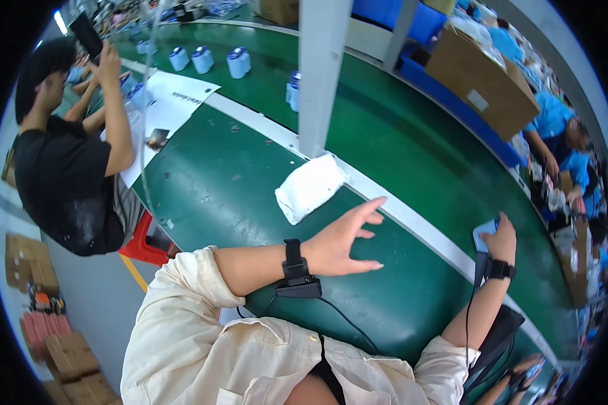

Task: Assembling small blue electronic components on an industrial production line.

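Observation:
My left hand point(344, 237) hovers over the green table point(216, 182) with its fingers spread and nothing in it, just below a folded white cloth point(309, 187). A black wrist device with a cable sits on that forearm. My right hand point(501, 237) is at the right, over the white strip beside the green conveyor belt point(385, 115), and grips a small light-blue item point(485, 233). A black band is on that wrist too.
A white post point(321, 74) rises behind the cloth. Several white-and-blue cylinders point(238, 63) ride the belt at the top. A person in black point(64, 169) sits at the left by white sheets point(169, 101). People in blue point(554, 121) and a cardboard box point(479, 81) stand at the right.

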Motion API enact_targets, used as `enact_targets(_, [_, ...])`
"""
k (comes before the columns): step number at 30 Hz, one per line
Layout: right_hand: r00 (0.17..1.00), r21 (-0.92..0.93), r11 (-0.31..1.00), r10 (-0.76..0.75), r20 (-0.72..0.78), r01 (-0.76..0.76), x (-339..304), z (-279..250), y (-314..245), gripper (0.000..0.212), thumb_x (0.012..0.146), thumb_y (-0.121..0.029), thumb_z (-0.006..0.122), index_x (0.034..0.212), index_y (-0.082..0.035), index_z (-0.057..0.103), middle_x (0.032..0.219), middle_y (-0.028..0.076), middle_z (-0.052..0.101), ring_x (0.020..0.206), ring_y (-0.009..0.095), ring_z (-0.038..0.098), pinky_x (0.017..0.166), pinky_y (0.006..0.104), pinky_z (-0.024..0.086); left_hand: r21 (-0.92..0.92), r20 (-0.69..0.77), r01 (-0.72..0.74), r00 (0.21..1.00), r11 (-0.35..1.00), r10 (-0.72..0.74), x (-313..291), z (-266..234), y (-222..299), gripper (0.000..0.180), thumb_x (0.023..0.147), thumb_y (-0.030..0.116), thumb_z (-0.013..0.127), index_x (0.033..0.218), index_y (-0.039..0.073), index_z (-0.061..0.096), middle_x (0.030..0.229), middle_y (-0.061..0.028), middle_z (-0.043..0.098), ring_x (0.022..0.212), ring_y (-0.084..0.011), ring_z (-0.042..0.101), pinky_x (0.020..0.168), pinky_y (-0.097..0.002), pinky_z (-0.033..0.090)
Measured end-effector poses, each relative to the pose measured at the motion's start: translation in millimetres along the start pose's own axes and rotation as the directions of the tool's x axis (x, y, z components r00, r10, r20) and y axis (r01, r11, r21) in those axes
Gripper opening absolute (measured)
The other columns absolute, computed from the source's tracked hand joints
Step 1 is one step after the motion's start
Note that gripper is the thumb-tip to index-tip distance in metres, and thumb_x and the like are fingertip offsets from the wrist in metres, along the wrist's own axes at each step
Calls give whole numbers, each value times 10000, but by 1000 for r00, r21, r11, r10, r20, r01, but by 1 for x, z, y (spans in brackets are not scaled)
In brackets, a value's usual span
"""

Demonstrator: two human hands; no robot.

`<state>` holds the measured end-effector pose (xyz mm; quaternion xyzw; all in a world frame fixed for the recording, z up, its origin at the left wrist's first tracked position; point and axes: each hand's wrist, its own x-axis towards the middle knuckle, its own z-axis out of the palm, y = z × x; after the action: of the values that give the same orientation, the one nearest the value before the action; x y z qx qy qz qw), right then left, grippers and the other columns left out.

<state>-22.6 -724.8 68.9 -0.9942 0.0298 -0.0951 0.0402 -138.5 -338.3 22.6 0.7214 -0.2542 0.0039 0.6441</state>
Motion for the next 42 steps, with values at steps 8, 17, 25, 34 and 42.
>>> enact_targets(8, [818,49,851,-484,-312,523,-2,-4,-140,727,773,-147,742,1418,-78,413,1427,210,421,1369,411,318,1126,476,285,173,-27,-121,991,977,127,-2,-1,1,1012,752,176,780,1511,56,123,1269,-203,467,1154,-318,516,933,-387,504])
enact_targets(17, [643,876,311,-766,1,369,175,99,-335,856,786,-112,753,1501,-132,284,1504,195,333,1410,303,303,1123,404,295,191,-91,-211,969,959,231,-1,-1,-2,638,772,181,760,1289,39,414,981,-119,554,893,-257,582,797,-358,507])
enact_targets(25, [561,932,195,-828,-10,305,174,134,-412,961,631,-23,851,1448,-90,349,1335,143,492,1228,249,497,1040,347,397,113,-145,-202,965,973,217,-4,5,-2,533,778,163,750,1201,45,448,913,-93,544,823,-237,569,750,-342,509])
enact_targets(34, [828,949,239,-560,-37,204,150,99,-320,793,667,-32,799,1374,-24,440,1203,110,576,1075,210,575,977,346,457,163,-330,-210,909,964,254,3,5,-4,560,774,170,759,1206,26,434,994,-114,528,905,-235,551,827,-334,472])
enact_targets(42, [456,980,164,-885,96,112,-8,-22,-199,904,616,-105,861,1404,-28,425,1292,106,553,1186,203,532,1030,341,409,-105,-394,-7,919,994,-35,8,-6,-16,967,715,229,842,1411,24,203,1349,-173,356,1184,-255,456,974,-372,417])
